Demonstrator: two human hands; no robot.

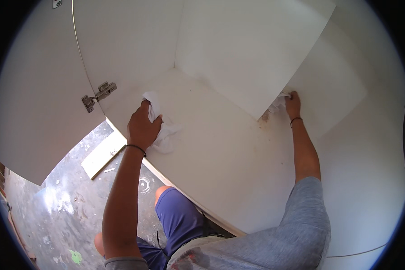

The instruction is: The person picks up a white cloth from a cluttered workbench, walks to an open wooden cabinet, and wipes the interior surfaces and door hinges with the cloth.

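My left hand [144, 128] is closed on a crumpled white cloth [165, 137], pressed against the white cabinet floor [211, 135] near its front edge. Part of that cloth sticks out beyond the fingertips, and part trails to the right of the thumb. Farther right, my right hand [294, 106] pinches a second piece of white cloth [278, 104] beside the lower edge of a white partition panel [256, 58]. Brown dirt [265, 118] lies on the cabinet floor just below that cloth. The panel hides part of the area behind it.
An open white door [40, 99] hangs at the left on a metal hinge [99, 96]. Below, a white board [103, 153] and small scraps lie on the stained grey floor [67, 220]. My knees are by the cabinet's front edge [166, 177]. Dark smudges mark the inner back corner.
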